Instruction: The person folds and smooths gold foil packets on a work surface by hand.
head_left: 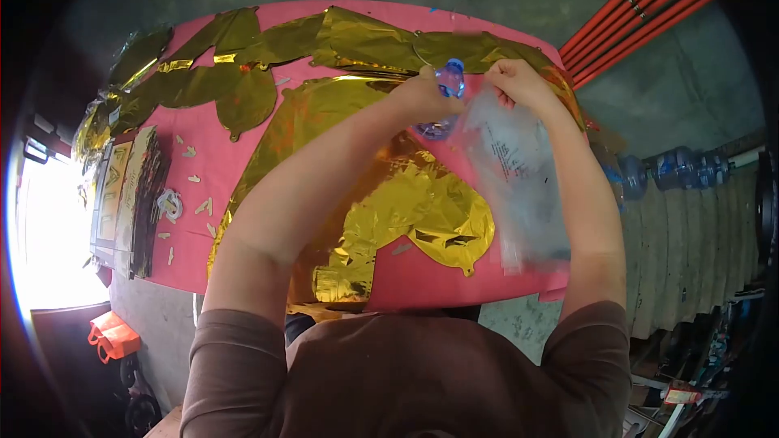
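My right hand pinches the top edge of a clear plastic bag with small dark print, which lies over the right part of the table. Closed and turned away from the camera, my left hand is close to the bag's upper left corner. I cannot tell what its fingers hold. A blue see-through bottle shows just beyond it, partly hidden by the hand. Beneath my left forearm spreads a large flat gold foil balloon, its lower lobe bright and creased.
More gold foil balloons line the far edge of the pink-covered table. At left are a stack of flat printed packs, a white coil and several small pale pieces. Red poles and blue water jugs stand beyond the right side.
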Demonstrator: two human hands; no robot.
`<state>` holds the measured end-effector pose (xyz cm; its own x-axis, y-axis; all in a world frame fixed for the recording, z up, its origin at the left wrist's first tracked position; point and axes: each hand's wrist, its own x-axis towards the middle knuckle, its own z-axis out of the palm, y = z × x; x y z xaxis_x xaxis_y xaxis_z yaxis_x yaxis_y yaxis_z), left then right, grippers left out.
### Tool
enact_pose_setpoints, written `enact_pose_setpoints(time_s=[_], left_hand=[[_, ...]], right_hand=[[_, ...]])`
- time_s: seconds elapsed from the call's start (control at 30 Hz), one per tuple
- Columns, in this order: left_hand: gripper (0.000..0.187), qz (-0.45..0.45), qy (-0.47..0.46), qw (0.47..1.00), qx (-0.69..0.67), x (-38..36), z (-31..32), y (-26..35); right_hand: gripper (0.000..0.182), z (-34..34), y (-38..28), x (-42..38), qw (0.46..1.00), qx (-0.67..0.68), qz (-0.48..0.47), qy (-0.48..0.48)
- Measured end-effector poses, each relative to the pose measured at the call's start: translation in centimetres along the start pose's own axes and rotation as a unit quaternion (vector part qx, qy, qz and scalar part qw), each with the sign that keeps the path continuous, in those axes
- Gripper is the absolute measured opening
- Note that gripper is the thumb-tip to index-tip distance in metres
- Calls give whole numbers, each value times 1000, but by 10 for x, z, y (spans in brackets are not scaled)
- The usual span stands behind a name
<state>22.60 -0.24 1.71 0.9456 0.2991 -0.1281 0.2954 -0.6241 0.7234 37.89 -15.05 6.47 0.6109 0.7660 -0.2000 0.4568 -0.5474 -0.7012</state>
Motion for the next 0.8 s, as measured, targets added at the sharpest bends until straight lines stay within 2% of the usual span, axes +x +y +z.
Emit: enact_pose_setpoints(time_s=[0.03,0.07,0.13,0.2,0.23,0.27,0.33,0.4,0.47,0.5,0.53,0.6,0.67,0.73,0.8], left_hand=[[88,15,-2,995,-97,2,0,-7],[88,18,-1,996,-93,-3,-3,-6],[83,127,55,946,-292,-16,-1,-3],[82,168,74,929,-320,-30,-9,10],[82,205,93,909,-352,-34,-13,14],[82,208,95,909,-349,-31,-13,12],[87,298,221,915,-157,-22,-8,2],[86,287,225,916,-165,-23,-8,1],[86,278,231,916,-174,-30,-11,-2],[82,253,229,933,-117,-44,-16,-5],[78,228,226,945,-59,-58,-22,-8],[67,226,155,962,18,-87,-34,-22],[54,206,167,961,79,-113,-31,-36],[51,217,175,952,125,-122,-24,-57],[47,225,182,943,165,-122,-19,-69]], right_hand=[[23,0,-4,-3,1000,2,-1,4],[23,1,-15,-11,1000,14,21,-17],[23,9,-22,-17,998,29,40,-36],[24,22,-25,-18,957,280,20,-79],[31,24,-28,-21,928,357,-9,-104],[31,30,-35,-23,928,357,-14,-104],[41,39,-45,-25,945,316,-75,-35],[48,44,-48,-19,948,304,-91,-22],[50,48,-46,-11,952,255,-170,8],[51,48,-45,-4,949,262,-173,15],[51,41,-44,3,949,261,-175,16],[50,20,-45,17,961,247,-107,60],[50,-5,-36,47,957,256,-105,87],[49,-28,-45,65,952,251,-57,165],[48,-49,-24,106,948,260,-52,177]])
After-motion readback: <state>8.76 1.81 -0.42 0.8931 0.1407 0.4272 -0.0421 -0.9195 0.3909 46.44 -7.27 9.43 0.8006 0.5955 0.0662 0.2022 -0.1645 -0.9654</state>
